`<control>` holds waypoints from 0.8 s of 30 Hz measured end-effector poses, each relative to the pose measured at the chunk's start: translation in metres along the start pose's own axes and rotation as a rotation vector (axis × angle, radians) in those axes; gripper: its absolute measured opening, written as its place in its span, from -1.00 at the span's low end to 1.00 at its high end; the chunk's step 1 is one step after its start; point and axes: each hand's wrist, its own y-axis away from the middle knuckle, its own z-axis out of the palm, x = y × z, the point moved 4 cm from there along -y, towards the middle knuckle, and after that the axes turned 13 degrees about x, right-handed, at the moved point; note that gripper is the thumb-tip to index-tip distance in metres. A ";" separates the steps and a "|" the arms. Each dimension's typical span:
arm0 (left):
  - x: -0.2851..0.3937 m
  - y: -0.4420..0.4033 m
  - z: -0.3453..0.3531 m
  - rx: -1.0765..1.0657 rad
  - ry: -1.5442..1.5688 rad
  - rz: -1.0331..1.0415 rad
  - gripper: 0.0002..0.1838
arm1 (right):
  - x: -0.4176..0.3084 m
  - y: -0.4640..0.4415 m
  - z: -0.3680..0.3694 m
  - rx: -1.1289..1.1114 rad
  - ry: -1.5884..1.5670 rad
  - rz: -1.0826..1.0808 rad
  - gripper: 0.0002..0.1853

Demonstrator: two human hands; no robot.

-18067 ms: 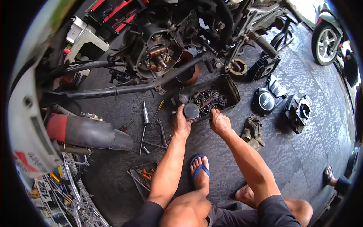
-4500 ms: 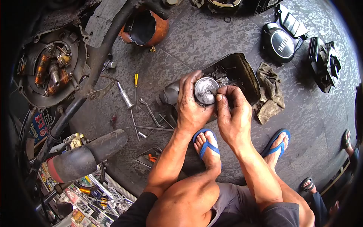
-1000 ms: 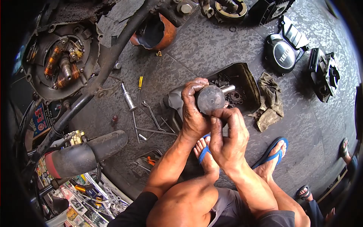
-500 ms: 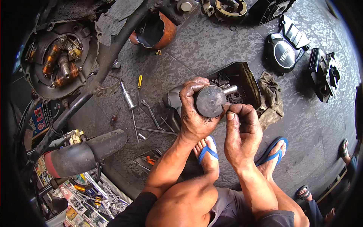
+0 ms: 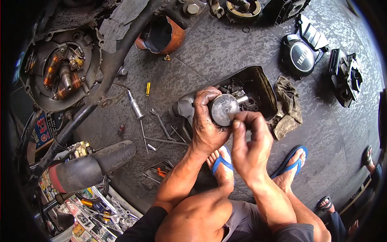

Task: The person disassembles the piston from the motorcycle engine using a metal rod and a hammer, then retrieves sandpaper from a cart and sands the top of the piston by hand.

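My left hand (image 5: 207,121) is wrapped round a round metal piston (image 5: 224,109), its flat top turned up towards me. A silvery pin sticks out at the piston's upper right side. At the piston's lower right edge is my right hand (image 5: 252,141), slightly blurred, with thumb and forefinger pinched together. Whatever those fingertips hold is too small and smeared to make out. Behind both hands lies a dark open container (image 5: 269,86) with springs, gears and other small metal parts in it. A dirty cloth (image 5: 288,109) lies against its right side.
Wrenches, a socket tool (image 5: 135,105) and a yellow-handled screwdriver (image 5: 148,89) lie left of the container. An open engine (image 5: 62,72) and frame tube fill the upper left. A YAMAHA cover (image 5: 301,57) and engine block (image 5: 346,78) stand right. Another person's sandalled feet show at lower right.
Compared with half a second ago, my right hand has moved left, back to the piston's edge. Earlier the piston was held lower over the container, and its top looked darker; now it looks brighter.
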 end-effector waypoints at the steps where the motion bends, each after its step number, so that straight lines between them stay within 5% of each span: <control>1: 0.003 -0.001 -0.001 0.006 -0.020 0.010 -0.15 | -0.008 0.003 0.001 -0.040 0.013 -0.068 -0.89; 16: 0.003 -0.002 -0.001 0.019 -0.008 0.098 -0.17 | -0.020 0.005 0.003 -0.101 0.006 -0.160 -0.88; 18: 0.005 -0.002 0.001 0.025 -0.057 0.112 -0.17 | -0.010 0.003 0.002 -0.065 0.016 -0.003 -0.89; 24: 0.000 0.003 0.000 0.029 -0.002 0.085 -0.12 | -0.022 0.007 0.004 -0.144 0.037 -0.157 -0.89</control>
